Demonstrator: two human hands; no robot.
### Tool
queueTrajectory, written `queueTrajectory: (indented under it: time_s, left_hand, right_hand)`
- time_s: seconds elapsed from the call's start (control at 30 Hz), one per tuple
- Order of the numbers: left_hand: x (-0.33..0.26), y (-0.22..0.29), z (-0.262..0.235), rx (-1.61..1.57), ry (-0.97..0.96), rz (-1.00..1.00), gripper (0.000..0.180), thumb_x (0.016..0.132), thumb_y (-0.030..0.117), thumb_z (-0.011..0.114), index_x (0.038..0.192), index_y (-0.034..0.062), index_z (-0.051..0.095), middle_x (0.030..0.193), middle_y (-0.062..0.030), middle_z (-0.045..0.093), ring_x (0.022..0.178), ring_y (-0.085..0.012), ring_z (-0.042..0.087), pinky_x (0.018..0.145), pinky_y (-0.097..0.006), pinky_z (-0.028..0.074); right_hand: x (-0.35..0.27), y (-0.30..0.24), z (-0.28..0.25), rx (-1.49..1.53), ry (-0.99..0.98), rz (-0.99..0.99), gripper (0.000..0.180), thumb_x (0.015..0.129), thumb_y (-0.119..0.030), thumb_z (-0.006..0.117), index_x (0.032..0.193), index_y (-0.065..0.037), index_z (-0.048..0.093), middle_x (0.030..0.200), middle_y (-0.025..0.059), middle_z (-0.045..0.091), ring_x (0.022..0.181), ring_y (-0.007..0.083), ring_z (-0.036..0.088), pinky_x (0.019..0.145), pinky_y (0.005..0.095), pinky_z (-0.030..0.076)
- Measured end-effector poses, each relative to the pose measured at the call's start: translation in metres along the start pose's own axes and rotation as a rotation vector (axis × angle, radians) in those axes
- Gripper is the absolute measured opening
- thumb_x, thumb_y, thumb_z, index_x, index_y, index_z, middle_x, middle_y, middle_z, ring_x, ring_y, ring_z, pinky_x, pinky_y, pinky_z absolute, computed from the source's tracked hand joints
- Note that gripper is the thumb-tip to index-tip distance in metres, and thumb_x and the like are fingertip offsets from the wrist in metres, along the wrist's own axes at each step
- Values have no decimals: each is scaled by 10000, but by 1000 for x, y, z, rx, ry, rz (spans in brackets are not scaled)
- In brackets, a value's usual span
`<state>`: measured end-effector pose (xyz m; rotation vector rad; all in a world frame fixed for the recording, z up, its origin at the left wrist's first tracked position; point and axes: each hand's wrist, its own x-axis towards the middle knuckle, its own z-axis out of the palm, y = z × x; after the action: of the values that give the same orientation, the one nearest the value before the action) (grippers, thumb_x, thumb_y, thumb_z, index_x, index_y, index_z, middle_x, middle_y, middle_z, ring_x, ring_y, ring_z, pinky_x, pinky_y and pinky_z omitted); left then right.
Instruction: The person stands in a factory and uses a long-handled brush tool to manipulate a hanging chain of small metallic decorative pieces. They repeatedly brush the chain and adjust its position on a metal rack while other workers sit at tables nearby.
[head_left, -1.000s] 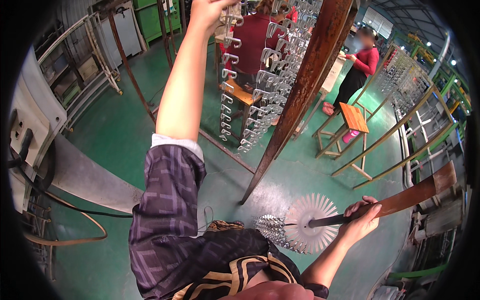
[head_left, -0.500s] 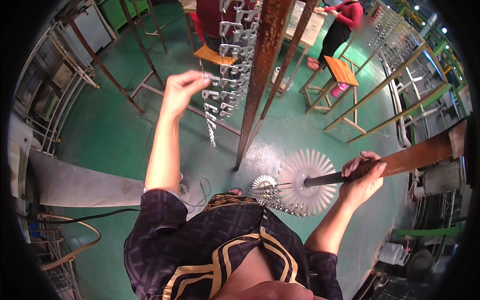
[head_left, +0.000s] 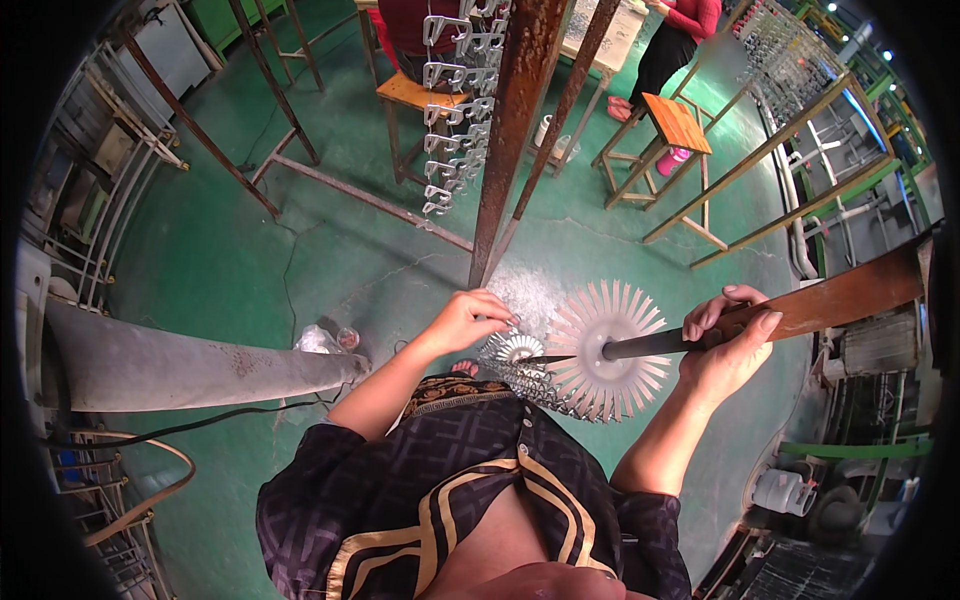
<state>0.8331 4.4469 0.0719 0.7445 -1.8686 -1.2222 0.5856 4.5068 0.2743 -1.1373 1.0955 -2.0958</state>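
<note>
My left hand (head_left: pixel 472 322) is low in front of me, fingers pinched beside a small slotted metal disc (head_left: pixel 522 349); whatever they hold is too small to make out. Rows of small metal pieces (head_left: pixel 545 390) hang around that disc. Next to it is a larger pale disc (head_left: pixel 607 349) with radial slots, fixed on a dark rod (head_left: pixel 650 345). My right hand (head_left: pixel 735 335) is wrapped around the rod where it meets a rusty brown bar (head_left: pixel 840 305). Ahead, strands of silvery metal clips (head_left: pixel 445 110) hang beside a rusty post (head_left: pixel 515 130).
Wooden-topped stools (head_left: pixel 676 122) stand ahead on the green floor (head_left: pixel 220 250). A grey tapered tube (head_left: pixel 190 358) reaches in from the left, with a black cable below. Two people are at work at the far side. Metal frames (head_left: pixel 790 160) hold more hanging pieces at the right.
My left hand has left the hanging strands and come down to the small disc. The strand it pinched is no longer in it. My right hand stays on the rod.
</note>
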Motion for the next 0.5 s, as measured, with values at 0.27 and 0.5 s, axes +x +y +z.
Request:
queueTrajectory:
  time_s: [0.27, 0.5]
  left_hand:
    - [-2, -12, 32, 78, -105, 69, 166, 688, 97, 722, 853, 76, 716, 831, -42, 676, 774, -185, 593, 711, -302, 462]
    - [-1, -26, 39, 102, -204, 35, 182, 703, 104, 689, 876, 52, 702, 876, -71, 664, 840, -228, 584, 762, -332, 461]
  right_hand:
    - [-1, -2, -1, 33, -31, 0, 525, 904, -478, 474, 866, 45, 503, 515, 84, 443, 396, 134, 414, 371, 251, 347]
    - [-1, 0, 0, 21, -23, 4, 527, 901, -479, 480, 862, 46, 507, 513, 82, 443, 393, 132, 413, 370, 250, 344]
